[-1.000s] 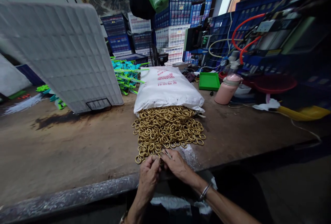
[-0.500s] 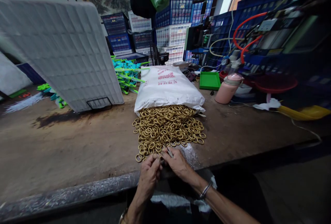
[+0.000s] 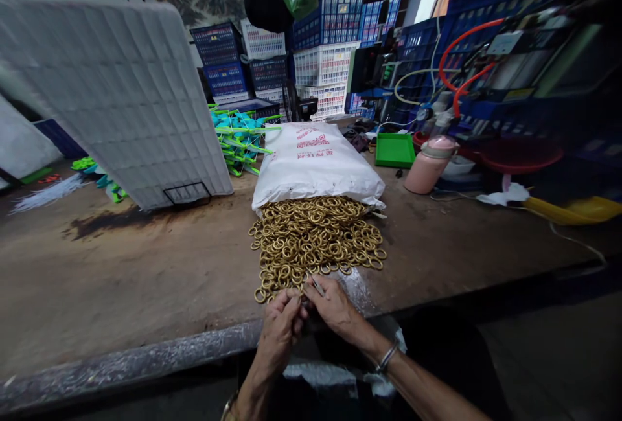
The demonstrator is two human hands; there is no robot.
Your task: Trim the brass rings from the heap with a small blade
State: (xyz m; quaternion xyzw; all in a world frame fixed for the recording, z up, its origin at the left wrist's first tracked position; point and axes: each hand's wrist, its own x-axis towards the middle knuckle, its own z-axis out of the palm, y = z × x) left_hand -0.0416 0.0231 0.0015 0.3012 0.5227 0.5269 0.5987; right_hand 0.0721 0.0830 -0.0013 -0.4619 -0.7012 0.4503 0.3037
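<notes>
A heap of brass-coloured rings (image 3: 315, 243) spills from the open mouth of a white printed sack (image 3: 315, 162) lying on the brown worktable (image 3: 146, 278). Both my hands meet at the near edge of the heap. My left hand (image 3: 279, 330) is closed in a pinch on something small between its fingertips; I cannot make it out. My right hand (image 3: 333, 307) is closed round a thin metal tool (image 3: 318, 286) whose tip pokes up between the fingers. A bracelet sits on my right wrist.
A large white gridded panel (image 3: 121, 97) leans at the left. Teal plastic pieces (image 3: 238, 139) lie behind it. A green tray (image 3: 394, 150), pink flask (image 3: 427, 165), red basin (image 3: 519, 155) and yellow scoop (image 3: 573, 210) stand at the right. Stacked crates (image 3: 321, 71) fill the back.
The hands have stayed together at the heap's near edge with only small finger movements. The view has shifted slightly.
</notes>
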